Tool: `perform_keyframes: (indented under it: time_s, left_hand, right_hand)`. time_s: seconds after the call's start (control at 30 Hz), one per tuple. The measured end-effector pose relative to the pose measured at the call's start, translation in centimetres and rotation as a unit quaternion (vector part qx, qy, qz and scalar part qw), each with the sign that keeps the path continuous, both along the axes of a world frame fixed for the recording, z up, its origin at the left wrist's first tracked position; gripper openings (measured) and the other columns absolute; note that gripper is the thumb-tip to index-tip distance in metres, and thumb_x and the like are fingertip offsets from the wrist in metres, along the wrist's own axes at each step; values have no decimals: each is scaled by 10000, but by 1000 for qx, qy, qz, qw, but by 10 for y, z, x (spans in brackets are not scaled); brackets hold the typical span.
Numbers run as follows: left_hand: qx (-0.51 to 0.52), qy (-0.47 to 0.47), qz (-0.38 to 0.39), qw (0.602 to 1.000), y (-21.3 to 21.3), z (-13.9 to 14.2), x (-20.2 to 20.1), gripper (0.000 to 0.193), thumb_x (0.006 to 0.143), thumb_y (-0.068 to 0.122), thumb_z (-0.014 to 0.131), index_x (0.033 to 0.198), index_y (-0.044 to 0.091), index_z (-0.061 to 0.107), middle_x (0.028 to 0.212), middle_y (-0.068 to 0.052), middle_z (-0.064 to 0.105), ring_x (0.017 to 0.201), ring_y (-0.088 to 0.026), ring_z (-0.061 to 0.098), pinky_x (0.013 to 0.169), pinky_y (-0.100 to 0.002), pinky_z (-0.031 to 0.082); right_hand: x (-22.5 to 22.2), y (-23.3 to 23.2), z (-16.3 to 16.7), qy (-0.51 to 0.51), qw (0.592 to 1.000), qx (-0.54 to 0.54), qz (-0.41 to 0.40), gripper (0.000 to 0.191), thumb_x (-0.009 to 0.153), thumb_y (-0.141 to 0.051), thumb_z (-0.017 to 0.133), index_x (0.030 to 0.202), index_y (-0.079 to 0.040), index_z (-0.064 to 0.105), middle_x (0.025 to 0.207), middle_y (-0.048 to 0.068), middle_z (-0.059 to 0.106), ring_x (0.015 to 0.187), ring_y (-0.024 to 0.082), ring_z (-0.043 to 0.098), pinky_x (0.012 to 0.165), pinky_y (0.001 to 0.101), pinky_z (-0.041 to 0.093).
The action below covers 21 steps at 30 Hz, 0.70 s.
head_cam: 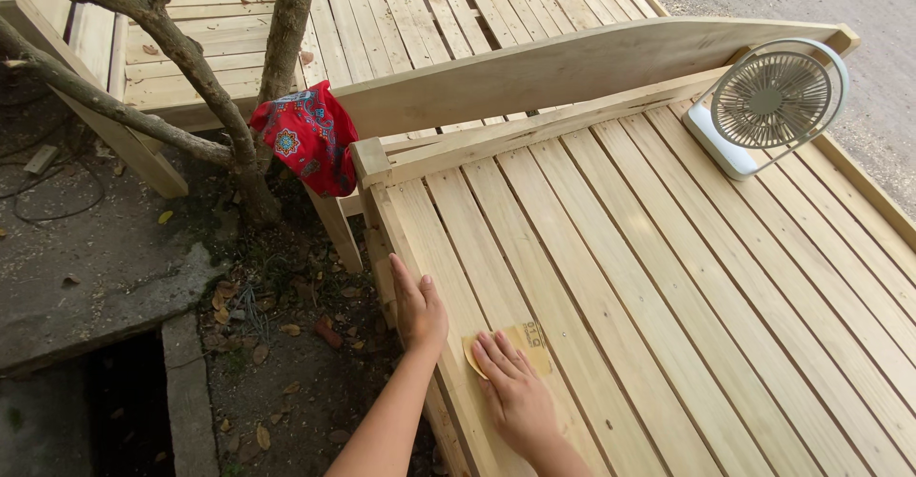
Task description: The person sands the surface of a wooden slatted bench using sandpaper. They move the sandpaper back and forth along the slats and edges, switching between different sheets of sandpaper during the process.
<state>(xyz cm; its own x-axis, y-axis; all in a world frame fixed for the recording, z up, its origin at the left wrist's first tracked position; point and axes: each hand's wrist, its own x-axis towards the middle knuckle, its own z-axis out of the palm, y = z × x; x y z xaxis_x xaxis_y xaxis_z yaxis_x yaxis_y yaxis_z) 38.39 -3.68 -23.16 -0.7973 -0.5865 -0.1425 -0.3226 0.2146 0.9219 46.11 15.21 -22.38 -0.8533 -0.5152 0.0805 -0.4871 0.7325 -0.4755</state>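
1. The right hand (515,391) lies flat in the lower centre of the frame, fingers together and pressed down on a sheet of sandpaper (527,342), not curled around it.
2. The sandpaper rests on the slatted wooden platform (668,286), near its left edge.
3. The left hand (418,305) lies open, palm down, on the platform's edge rail, holding nothing.
4. Risk: the paper could snag in a gap between slats and tear, or fingertips could catch a splinter, since the skin is bare.
5. Risk: the left hand sits at the very edge and could slide off.
6. Hidden: most of the sandpaper under the palm. Both arms are cut off at the bottom of the frame. The red cloth (310,134) and small fan (768,105) sit well apart.
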Motion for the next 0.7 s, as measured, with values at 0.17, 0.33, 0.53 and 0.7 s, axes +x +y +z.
perform_keyframes:
  time_s: [0.17,0.33,0.53,0.7]
  left_hand:
    - [-11,0,7,1000,5,-1,4,680,1053,297,354,1633,167,25,1694,-144,158,1538,-325,234,1228,-421,264]
    - [-28,14,9,999,2,-1,1,687,1047,271,369,1629,154,23,1698,-151,158,1543,-335,226,1227,-435,253]
    - [4,-16,0,1000,1,-4,5,685,1038,272,352,1632,182,23,1700,-124,172,1523,-320,280,1215,-420,297]
    - [0,-14,-5,1000,6,-5,8,684,1051,273,341,1631,160,-4,1699,-139,145,1528,-330,259,1219,-423,282]
  right_hand:
    - [41,19,-24,33,995,19,-94,470,968,-248,550,1434,-200,590,1527,6,521,1461,259,394,1157,448,315]
    - [-77,-68,-2,68,997,15,-41,484,1006,-297,523,1472,-168,531,1573,47,460,1497,268,337,1179,457,292]
    - [-78,-73,17,15,1000,18,-14,475,1026,-288,495,1487,-174,514,1597,28,430,1519,266,305,1204,452,264]
    - [53,21,7,-31,997,66,-24,514,982,-257,518,1488,-172,517,1584,30,442,1499,269,291,1160,473,279]
